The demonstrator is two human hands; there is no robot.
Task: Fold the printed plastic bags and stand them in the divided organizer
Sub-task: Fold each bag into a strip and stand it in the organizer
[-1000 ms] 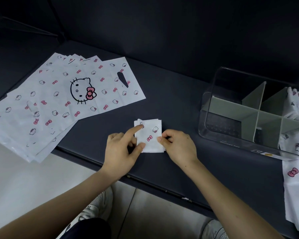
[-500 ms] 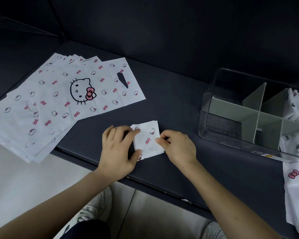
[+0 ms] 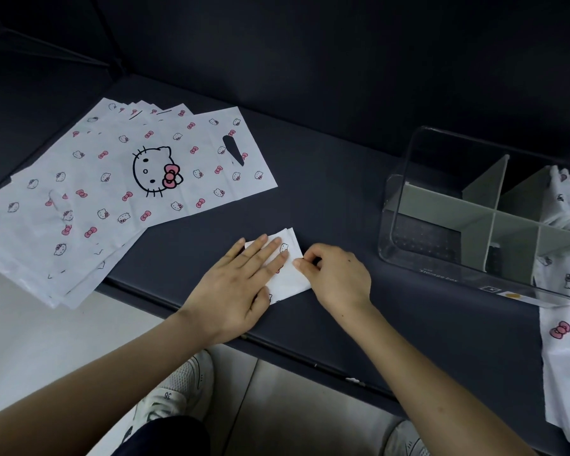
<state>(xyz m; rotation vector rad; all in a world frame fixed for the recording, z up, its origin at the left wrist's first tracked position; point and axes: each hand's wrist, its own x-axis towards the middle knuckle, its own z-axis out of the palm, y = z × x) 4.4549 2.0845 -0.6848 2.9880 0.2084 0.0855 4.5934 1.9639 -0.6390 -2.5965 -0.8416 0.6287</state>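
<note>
White folded bag [image 3: 290, 279] lies at the bench's [image 3: 336, 199] six o'clock edge; left hand [image 3: 234, 291] presses it with straight fingers [image 3: 270, 251], right hand [image 3: 338, 278] pinches its three o'clock edge; organizer [image 3: 474, 222] stands at three o'clock.

One head view only, wide-angle, edges bending. Camera sitting above the near edge of the desk [image 3: 326, 192], facing forward and down, close in. View centring on the folded bag [image 3: 288, 281], just left of the organizer [image 3: 448, 209]. Dark wall [image 3: 310, 60] showing beyond the organizer, floor [image 3: 30, 324] nearer than it.
</note>
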